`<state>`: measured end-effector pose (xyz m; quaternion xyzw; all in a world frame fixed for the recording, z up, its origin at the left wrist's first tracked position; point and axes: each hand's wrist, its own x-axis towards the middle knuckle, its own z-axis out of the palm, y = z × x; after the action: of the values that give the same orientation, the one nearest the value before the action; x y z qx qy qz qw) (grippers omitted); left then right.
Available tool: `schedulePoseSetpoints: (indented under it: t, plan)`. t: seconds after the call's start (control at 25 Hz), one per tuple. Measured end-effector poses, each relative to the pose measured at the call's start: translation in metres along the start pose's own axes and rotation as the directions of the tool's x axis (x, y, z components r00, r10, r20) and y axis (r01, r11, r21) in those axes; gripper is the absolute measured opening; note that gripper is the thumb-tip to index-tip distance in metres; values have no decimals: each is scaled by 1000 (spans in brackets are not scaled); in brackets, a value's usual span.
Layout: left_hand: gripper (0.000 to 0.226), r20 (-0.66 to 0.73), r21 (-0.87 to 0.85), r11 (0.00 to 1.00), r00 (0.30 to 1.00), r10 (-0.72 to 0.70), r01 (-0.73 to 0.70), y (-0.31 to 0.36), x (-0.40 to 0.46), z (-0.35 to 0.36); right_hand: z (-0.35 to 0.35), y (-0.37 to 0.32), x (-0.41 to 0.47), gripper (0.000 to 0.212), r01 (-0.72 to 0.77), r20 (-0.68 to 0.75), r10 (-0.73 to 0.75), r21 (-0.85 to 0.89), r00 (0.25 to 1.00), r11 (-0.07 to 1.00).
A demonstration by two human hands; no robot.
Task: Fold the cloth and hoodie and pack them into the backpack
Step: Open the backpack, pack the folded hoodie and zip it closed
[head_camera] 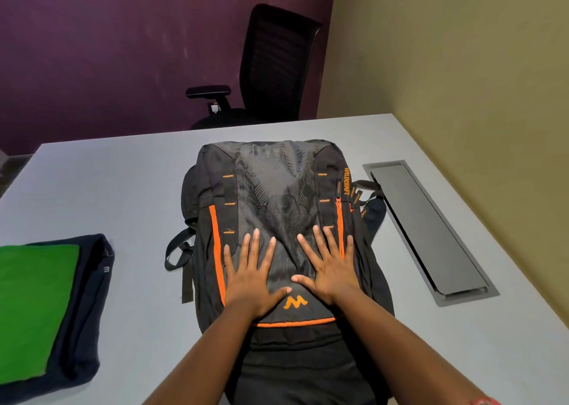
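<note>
A black and grey backpack (277,189) with orange trim lies flat on its back in the middle of the table, zips shut as far as I can see. My left hand (252,278) and my right hand (329,269) rest palm-down on its front panel, fingers spread, holding nothing. At the left edge a folded green cloth (34,306) lies on top of a folded dark navy hoodie (89,297), both apart from the backpack.
The grey table (123,189) carries a dark metal cable hatch (431,229) set into its surface right of the backpack. A black office chair (271,68) stands behind the far edge, against a purple wall. A yellowish wall runs along the right.
</note>
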<state>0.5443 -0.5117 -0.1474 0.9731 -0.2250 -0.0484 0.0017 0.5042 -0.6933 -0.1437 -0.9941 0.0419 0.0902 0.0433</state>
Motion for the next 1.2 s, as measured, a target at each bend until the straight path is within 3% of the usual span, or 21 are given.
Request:
schedulePoseSetpoints:
  t: [0.12, 0.2, 0.28, 0.36, 0.4, 0.52, 0.64, 0.8, 0.92, 1.0, 1.2]
  plan:
    - [104, 25, -46, 998, 999, 42, -40, 3, -4, 4, -4, 9, 3, 86, 87, -29, -88, -9, 996, 996]
    - [107, 25, -61, 997, 999, 43, -41, 5, -4, 6, -12, 17, 4, 88, 117, -74, -106, 162, 992, 980]
    - [109, 23, -43, 998, 999, 41, -40, 5, -4, 6, -24, 30, 2, 64, 136, -285, -37, 335, 958, 932]
    - [109, 11, -17, 999, 999, 34, -34, 7, -6, 5, -37, 51, 8, 29, 166, -525, 85, 412, 847, 896]
    - [107, -21, -13, 999, 999, 34, -34, 9, -8, 4, -45, 61, 11, 23, 156, -559, 151, 462, 815, 873]
    - [94, -121, -55, 998, 993, 12, -19, 20, -8, -3, -68, 82, 23, 26, 49, -471, 258, 546, 844, 837]
    - [81, -220, -48, 996, 974, 61, -74, 44, 11, -21, -76, 99, 43, 41, -7, -355, 152, 377, 922, 926]
    - [74, -176, -5, 971, 956, 233, -238, 82, 41, -41, -79, 108, 61, 53, 3, -135, 25, 203, 991, 979]
    - [73, -64, 27, 961, 959, 276, -275, 100, 53, -40, -80, 109, 62, 42, 1, -217, 49, 224, 975, 975]
    - [74, 11, -14, 964, 964, 267, -267, 107, 56, -38, -85, 111, 59, 31, -1, -265, 95, 333, 960, 943]
    - [72, 77, -39, 974, 972, 224, -221, 113, 53, -32, -78, 109, 33, 17, 35, -301, 111, 440, 947, 897]
